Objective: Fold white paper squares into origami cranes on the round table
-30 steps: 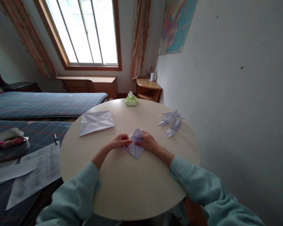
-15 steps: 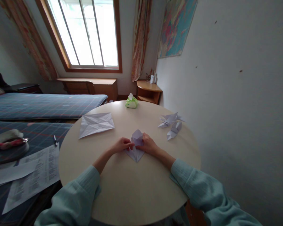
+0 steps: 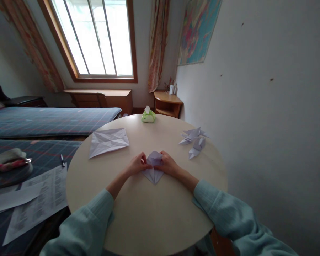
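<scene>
A folded sheet of white paper (image 3: 154, 175) lies on the round table in front of me, one pointed corner toward me and creases fanning out from it. Its upper flap stands raised between my hands. My left hand (image 3: 137, 164) pinches the paper's left side, thumb reaching in to its middle and fingers curled. On the right side, my right hand (image 3: 168, 163) grips the flap's edge, with the thumb laid across the paper's centre. Parts of the paper's side edges are hidden under my fingers.
A creased paper sheet (image 3: 109, 141) lies at the table's back left. Several folded paper shapes (image 3: 194, 137) rest at the right. A green tissue pack (image 3: 148, 116) stands at the far edge. Printed sheets (image 3: 40, 202) and a pen (image 3: 62, 160) lie on the bed at left.
The raised flap has tipped lower and flattened toward me. My left hand has shifted slightly up, its thumb now pressing at the paper's middle. My right hand stays nearly in place.
</scene>
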{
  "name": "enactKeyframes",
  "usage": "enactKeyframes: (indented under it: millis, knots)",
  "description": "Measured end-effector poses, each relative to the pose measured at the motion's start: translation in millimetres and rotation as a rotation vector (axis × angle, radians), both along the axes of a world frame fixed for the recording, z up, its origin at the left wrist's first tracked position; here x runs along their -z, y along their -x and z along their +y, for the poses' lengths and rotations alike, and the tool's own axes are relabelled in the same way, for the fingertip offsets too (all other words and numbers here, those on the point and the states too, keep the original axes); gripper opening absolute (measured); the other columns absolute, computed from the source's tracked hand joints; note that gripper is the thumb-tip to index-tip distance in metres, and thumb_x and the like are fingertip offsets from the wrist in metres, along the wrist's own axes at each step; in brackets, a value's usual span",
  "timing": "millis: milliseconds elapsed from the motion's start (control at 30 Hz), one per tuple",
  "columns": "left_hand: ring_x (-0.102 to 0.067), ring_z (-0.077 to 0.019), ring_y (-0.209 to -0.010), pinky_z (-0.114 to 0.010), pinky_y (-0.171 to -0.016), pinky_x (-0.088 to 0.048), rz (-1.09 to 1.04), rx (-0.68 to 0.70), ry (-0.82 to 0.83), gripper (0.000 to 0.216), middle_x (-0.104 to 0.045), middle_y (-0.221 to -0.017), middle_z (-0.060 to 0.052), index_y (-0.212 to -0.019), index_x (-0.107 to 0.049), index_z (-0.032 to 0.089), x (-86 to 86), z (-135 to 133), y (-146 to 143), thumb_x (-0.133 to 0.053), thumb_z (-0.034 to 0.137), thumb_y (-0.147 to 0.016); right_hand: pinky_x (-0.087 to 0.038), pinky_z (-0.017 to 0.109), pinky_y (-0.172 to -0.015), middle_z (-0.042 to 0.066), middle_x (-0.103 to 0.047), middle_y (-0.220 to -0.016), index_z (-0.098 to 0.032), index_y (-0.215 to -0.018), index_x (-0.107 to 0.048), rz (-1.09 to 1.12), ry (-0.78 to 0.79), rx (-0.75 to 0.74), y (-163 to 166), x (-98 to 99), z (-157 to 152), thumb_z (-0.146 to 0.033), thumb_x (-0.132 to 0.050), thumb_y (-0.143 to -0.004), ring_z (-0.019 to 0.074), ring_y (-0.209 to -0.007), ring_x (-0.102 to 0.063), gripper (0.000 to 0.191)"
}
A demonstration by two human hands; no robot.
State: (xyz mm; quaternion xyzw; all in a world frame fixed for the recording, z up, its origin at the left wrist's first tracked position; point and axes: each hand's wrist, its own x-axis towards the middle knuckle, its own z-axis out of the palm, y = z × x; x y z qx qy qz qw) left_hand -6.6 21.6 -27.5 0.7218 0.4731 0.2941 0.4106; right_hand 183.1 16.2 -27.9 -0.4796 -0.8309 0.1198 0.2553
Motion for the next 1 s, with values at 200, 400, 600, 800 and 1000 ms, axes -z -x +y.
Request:
enactKeyframes:
  millis: [200, 400, 600, 800, 1000]
  knots:
    - [-0.046, -0.0084, -0.051, -0.019, -0.046, -0.033, 0.069, 0.010, -0.090, 0.045, -0.049, -0.060, 0.007, -0.078, -0.039, 0.019, 1.5, -0.1, -0.1, -0.072, 0.033, -0.050, -0.041, 0.029, -0.077, 0.006, -0.054, -0.085, -0.013, -0.080, -0.059, 0.050, 0.016, -0.012, -1.2, 1.5, 3.5, -0.024, -0.058, -0.074, 0.0157, -0.084, -0.050, 0.012]
    - [-0.046, -0.0102, -0.057, -0.021, -0.051, -0.034, 0.194, -0.006, -0.154, 0.049, -0.050, -0.067, 0.005, -0.088, -0.041, 0.019, -2.4, -4.8, -3.1, -0.070, 0.037, -0.052, -0.041, 0.030, -0.075, 0.007, -0.054, -0.084, -0.012, -0.079, -0.058, 0.042, 0.027, 0.029, 0.2, 4.8, 6.4, -0.021, -0.060, -0.071, 0.0169, -0.081, -0.050, 0.012]
    - [-0.049, -0.0115, -0.061, -0.022, -0.058, -0.037, 0.225, -0.021, -0.171, 0.082, -0.050, -0.072, 0.005, -0.122, -0.032, 0.023, -11.0, -6.5, -2.9, -0.072, 0.035, -0.051, -0.043, 0.030, -0.074, 0.006, -0.054, -0.084, -0.014, -0.080, -0.059, 0.079, 0.039, 0.041, 0.3, 7.7, 8.2, -0.019, -0.060, -0.069, 0.0175, -0.080, -0.052, 0.013]
    - [-0.049, -0.0133, -0.062, -0.023, -0.056, -0.036, 0.306, 0.124, -0.210, 0.062, -0.054, -0.070, 0.001, -0.113, -0.050, 0.022, -10.6, 0.7, -1.3, -0.068, 0.042, -0.056, -0.043, 0.031, -0.075, 0.008, -0.054, -0.085, -0.012, -0.081, -0.058, 0.062, 0.028, 0.045, 1.0, 6.6, 6.3, -0.018, -0.060, -0.070, 0.0193, -0.082, -0.052, 0.013]
    - [-0.048, -0.0117, -0.059, -0.022, -0.057, -0.037, 0.259, 0.182, -0.199, 0.062, -0.054, -0.069, 0.002, -0.116, -0.048, 0.020, -8.5, 4.8, 2.8, -0.065, 0.039, -0.059, -0.042, 0.031, -0.075, 0.008, -0.055, -0.085, -0.013, -0.081, -0.058, 0.055, 0.033, 0.033, -0.8, 6.1, 5.7, -0.018, -0.059, -0.071, 0.0183, -0.082, -0.052, 0.011]
